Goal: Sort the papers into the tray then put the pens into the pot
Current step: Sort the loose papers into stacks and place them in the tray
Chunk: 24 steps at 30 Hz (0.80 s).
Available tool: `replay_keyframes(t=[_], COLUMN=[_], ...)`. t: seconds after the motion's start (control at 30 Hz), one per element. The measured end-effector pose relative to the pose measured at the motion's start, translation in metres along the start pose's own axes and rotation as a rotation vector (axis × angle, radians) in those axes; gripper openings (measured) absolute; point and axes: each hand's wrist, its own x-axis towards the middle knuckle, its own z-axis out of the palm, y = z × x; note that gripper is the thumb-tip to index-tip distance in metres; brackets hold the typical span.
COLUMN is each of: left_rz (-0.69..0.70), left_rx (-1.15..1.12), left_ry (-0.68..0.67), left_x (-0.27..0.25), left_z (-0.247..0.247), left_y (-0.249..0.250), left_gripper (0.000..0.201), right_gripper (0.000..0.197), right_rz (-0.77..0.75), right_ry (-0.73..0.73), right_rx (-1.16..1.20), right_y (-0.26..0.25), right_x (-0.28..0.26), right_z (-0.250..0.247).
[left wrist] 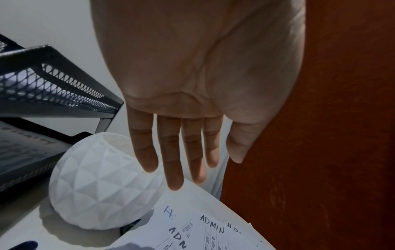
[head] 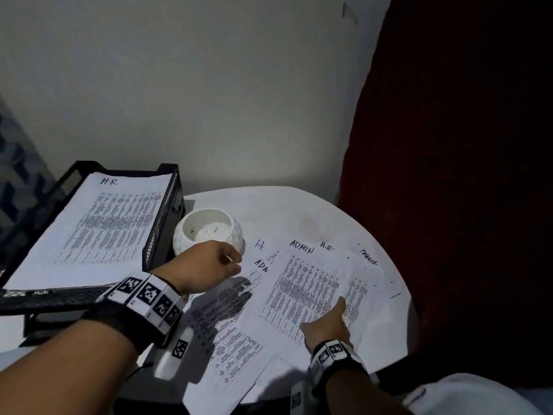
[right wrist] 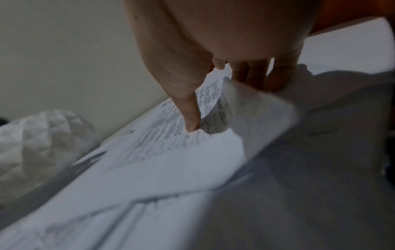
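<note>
Several printed papers lie overlapping on the round white table [head: 299, 211]. My right hand [head: 329, 322] pinches the lower right edge of the top sheet headed ADMIN [head: 302, 289], thumb on top and fingers beneath the lifted edge [right wrist: 222, 104]. My left hand [head: 209, 265] hovers with straight fingers [left wrist: 181, 152] over the sheets marked H. and ADN [head: 236, 310], just in front of the white faceted pot [head: 209, 232]. The black mesh tray [head: 163, 223] stands at the left with an H.R sheet [head: 98, 226] on its top level. No pen shows plainly.
A dark red upholstered surface [head: 449, 175] rises close along the table's right side. A pale wall stands behind the table. The tray has a lower level [head: 45, 322] beneath the top one. The pot [left wrist: 102, 182] sits against the tray's corner [left wrist: 107, 118].
</note>
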Motion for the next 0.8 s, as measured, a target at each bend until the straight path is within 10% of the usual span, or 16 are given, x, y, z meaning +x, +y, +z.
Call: replay_keyframes(t=[0.27, 0.5, 0.63, 0.8], left_rz=[0.023, -0.059, -0.090, -0.130], left_rx=[-0.124, -0.426, -0.936, -0.812], left_ry=[0.035, 0.168, 0.076, 0.228], left_x=[0.009, 0.010, 0.001, -0.011], left_z=[-0.005, -0.006, -0.010, -0.034], left_y=[-0.002, 0.015, 0.022, 0.010], left_gripper=[0.010, 0.064, 0.034, 0.025], right_gripper=[0.029, 0.028, 0.023, 0.027], right_rz=[-0.046, -0.253, -0.326, -0.224], right_ry=[0.093, -0.189, -0.321, -0.340], right_rx=[0.622, 1.023, 0.993, 0.832], right_y=[-0.018, -0.060, -0.082, -0.072], right_x=[0.024, -0.044, -0.075, -0.053], right_z=[-0.046, -0.081, -0.066, -0.034])
